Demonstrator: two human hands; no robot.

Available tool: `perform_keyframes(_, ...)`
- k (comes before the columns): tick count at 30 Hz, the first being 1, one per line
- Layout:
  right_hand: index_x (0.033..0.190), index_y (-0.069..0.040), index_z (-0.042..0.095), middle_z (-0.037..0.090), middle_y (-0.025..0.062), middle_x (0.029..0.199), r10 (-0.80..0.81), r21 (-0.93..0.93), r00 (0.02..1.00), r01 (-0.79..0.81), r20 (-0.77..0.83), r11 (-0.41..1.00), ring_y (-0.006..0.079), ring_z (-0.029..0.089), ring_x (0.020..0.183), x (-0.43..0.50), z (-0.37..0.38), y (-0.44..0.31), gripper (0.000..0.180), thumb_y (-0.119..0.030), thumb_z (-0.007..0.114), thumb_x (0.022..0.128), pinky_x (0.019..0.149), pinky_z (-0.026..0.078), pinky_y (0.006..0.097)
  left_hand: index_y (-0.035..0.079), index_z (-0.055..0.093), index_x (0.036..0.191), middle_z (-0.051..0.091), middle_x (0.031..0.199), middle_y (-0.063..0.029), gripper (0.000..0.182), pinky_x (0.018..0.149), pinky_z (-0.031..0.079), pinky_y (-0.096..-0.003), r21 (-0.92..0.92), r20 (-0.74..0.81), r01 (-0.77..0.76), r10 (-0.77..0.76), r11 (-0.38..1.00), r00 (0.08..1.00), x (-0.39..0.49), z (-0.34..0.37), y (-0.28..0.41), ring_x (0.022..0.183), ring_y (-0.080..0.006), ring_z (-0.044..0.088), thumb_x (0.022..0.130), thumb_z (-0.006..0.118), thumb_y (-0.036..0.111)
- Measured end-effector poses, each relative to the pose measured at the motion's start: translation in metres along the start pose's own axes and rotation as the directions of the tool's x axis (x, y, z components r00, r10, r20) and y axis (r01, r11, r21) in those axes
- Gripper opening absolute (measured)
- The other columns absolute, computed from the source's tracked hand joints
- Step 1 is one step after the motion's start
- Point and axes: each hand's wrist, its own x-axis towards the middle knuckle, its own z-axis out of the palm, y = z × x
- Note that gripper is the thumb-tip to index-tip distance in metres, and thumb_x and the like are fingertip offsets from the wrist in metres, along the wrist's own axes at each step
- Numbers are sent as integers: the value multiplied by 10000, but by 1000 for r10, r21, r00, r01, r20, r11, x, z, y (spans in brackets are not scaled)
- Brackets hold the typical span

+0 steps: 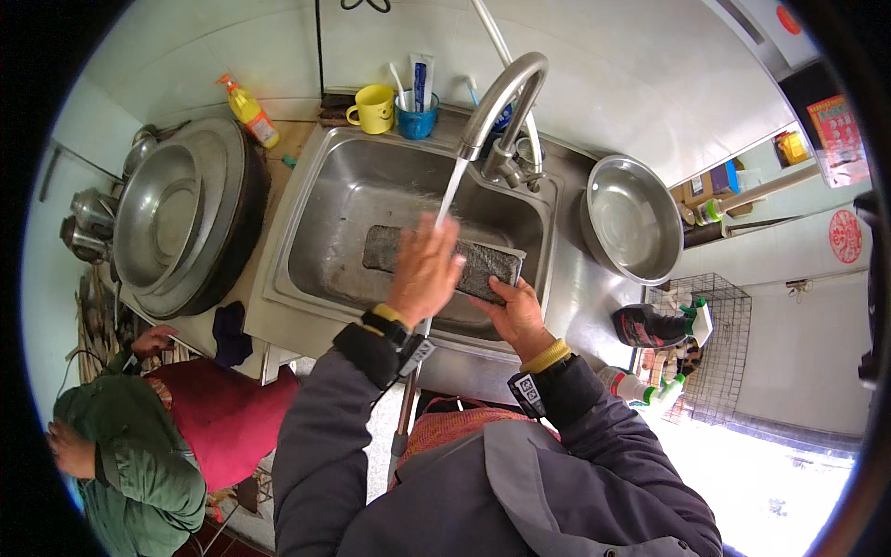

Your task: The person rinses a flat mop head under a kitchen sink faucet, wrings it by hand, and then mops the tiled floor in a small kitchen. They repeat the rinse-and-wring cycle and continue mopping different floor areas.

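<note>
My right hand (pixel 515 310) grips the right end of a dark grey flat mop head (pixel 485 270), thumb on its fuzzy top face. My left hand (pixel 426 268) lies over the middle of the pad, fingers spread, right where water falls from the curved metal faucet (pixel 511 83). The pad is held slanting inside the stainless steel sink (pixel 334 230). A pole (pixel 407 400) runs from beneath my left wrist down past the sink's front edge.
A steel basin (pixel 632 219) stands right of the sink, near spray bottles (pixel 651 326) and a wire cage (pixel 724 327). Left are stacked metal pans (pixel 167 216) and a yellow pump bottle (pixel 250 111). Behind stand a yellow mug (pixel 375 110) and blue cup (pixel 416 124). Another person (pixel 139 445) is at lower left.
</note>
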Motion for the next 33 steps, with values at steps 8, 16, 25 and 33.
perform_keyframes(8,1184,10,530,608,124,1145,-6,17,999,5,49,1000,297,579,1081,-7,5,-4,268,-26,498,921,976,457,531,189,252,1483,277,1520,-109,529,1117,136,-575,-28,156,230,-223,973,962,1,14,-36,1405,-347,227,1002,291,407)
perform_keyframes(16,1112,6,559,612,134,1116,50,35,999,-51,19,998,311,585,1068,0,1,2,210,-10,528,904,966,467,549,139,277,1470,313,1496,-137,637,1087,182,-617,197,197,667,-696,719,691,-41,7,-133,1410,-365,194,969,261,533)
perform_keyframes(25,1158,14,503,578,163,1157,251,186,967,-252,31,950,341,568,1101,43,0,18,265,-36,541,900,964,483,516,-10,496,1238,650,984,-148,577,562,530,-320,-732,358,672,-779,108,515,-60,-35,-136,806,-242,665,918,533,468)
perform_keyframes(33,1228,-18,503,562,121,1196,232,-190,971,-237,-49,953,290,578,1039,89,25,37,443,-277,635,893,826,518,430,-23,599,959,641,728,-78,459,454,485,-244,-813,67,495,-795,306,602,-50,-102,-118,525,-149,606,964,483,420)
